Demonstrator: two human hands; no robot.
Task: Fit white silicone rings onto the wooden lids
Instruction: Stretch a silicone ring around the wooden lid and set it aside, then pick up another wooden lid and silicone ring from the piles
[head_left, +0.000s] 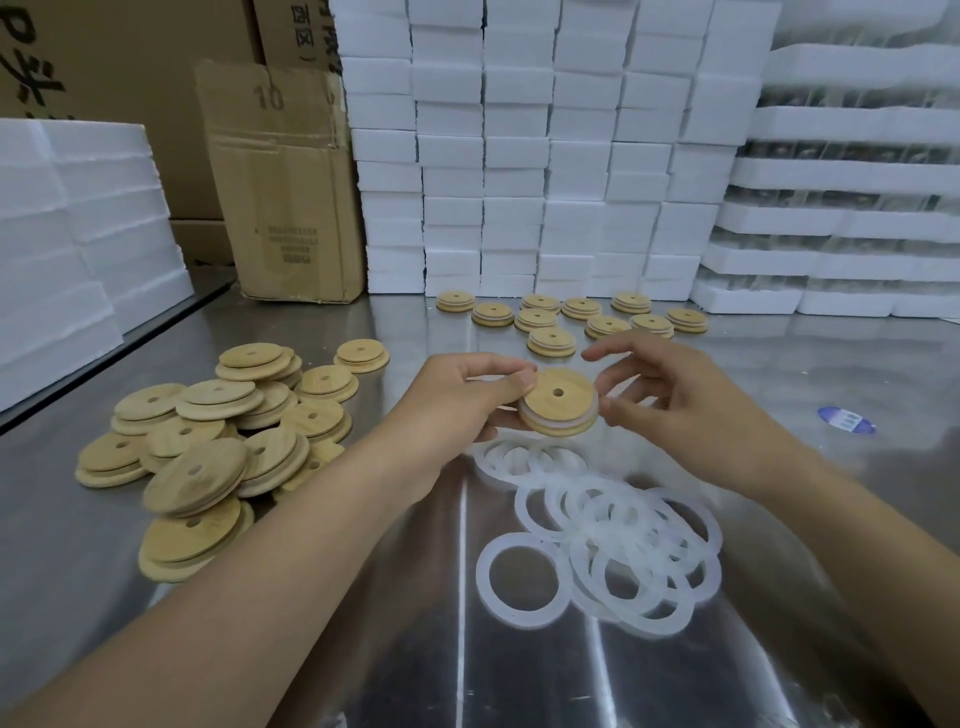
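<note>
Head view: nearest, loose rings (613, 540) lie heaped on the steel table (519, 686); just past them the left hand (467, 395) pinches a lid (558, 400) by its left edge, thumb on top; a fitted ring (529, 418) shows round its underside; the right hand (670, 395) is at the lid's right edge, fingers loosely spread, gripping nothing; left, bare lids (208, 447) piled; beyond, ringed lids (571, 317); behind, a carton (285, 182), contents hidden, and foam blocks (519, 156).
</note>
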